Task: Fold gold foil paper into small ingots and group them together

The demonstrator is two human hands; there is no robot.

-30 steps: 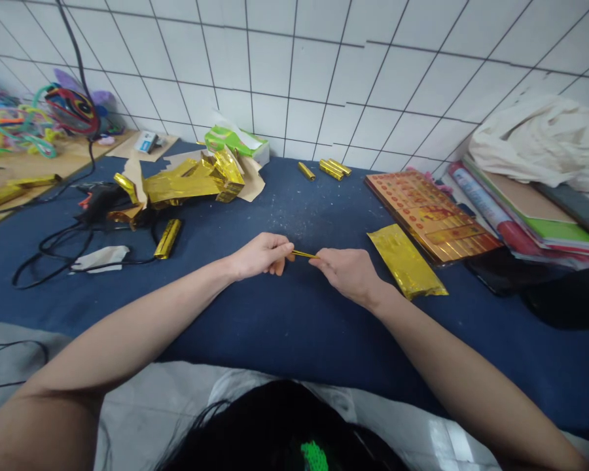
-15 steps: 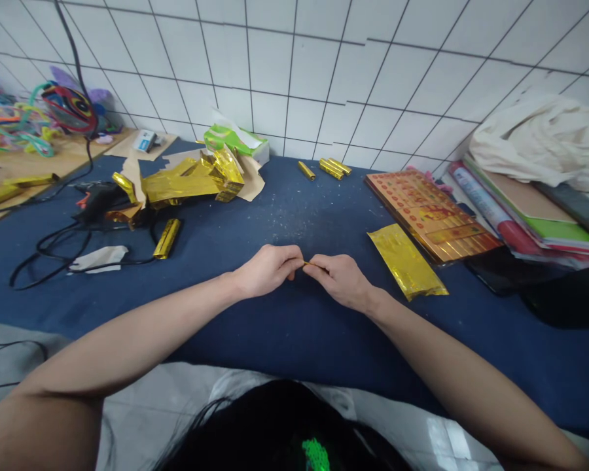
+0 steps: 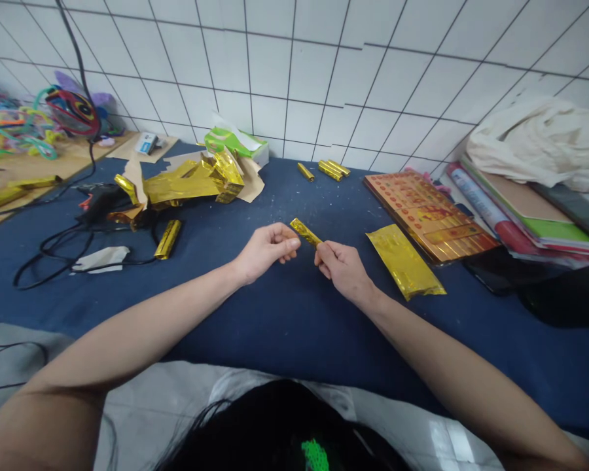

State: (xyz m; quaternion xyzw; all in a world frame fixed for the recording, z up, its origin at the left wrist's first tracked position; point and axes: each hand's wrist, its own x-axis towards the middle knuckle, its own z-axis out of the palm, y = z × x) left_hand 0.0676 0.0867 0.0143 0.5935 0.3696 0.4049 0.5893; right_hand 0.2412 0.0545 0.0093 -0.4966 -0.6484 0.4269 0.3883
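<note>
Between thumb and fingers, my right hand [image 3: 342,268] grips the lower right end of a narrow gold foil strip [image 3: 305,233], which slants up to the left. My left hand [image 3: 271,250] is just left of the strip, its thumb and fingers pressed together; whether anything is pinched in them is too small to tell. To the right of my right hand lies a flat gold foil packet [image 3: 406,261]. Short gold rolls [image 3: 334,169] rest near the wall, and another gold roll [image 3: 167,239] lies at the left beside a cable.
Crumpled gold foil [image 3: 186,183], a black glue gun [image 3: 101,201] and its looped cable are on the left. A green tissue pack [image 3: 235,140] stands by the wall. An orange-gold patterned stack [image 3: 429,216], books and white cloth [image 3: 540,144] occupy the right.
My hands have moved slightly apart. The gold strip, mostly hidden between the fingers before, now shows, extending up and left from my right hand.
</note>
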